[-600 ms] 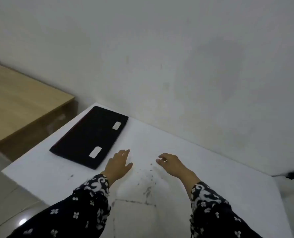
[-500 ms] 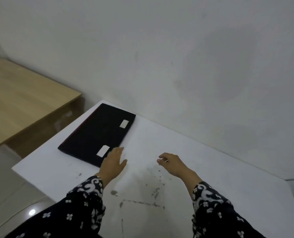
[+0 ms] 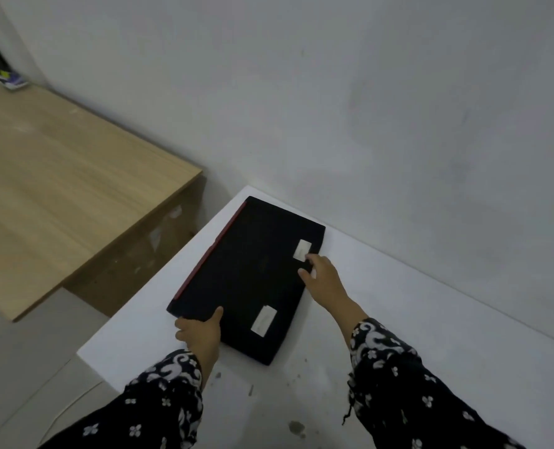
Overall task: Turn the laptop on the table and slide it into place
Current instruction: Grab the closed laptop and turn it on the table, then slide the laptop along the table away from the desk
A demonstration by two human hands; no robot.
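Observation:
A closed black laptop (image 3: 249, 273) with a red strip along its left edge and two pale stickers lies flat on the white table (image 3: 414, 319), near the table's far left corner by the wall. My left hand (image 3: 201, 328) grips the laptop's near edge, thumb on top and fingers at the side. My right hand (image 3: 322, 277) rests on the laptop's right edge beside the far sticker, fingers curled over the top.
A light wooden desk (image 3: 58, 189) stands to the left, separated from the white table by a gap, with a dark item (image 3: 0, 69) at its far corner. A pale wall runs close behind the table. Dark specks mark the tabletop near me.
Both hands have moved forward and left from the bare tabletop onto the laptop, and now hold its near and right edges. The camera has turned toward the laptop.

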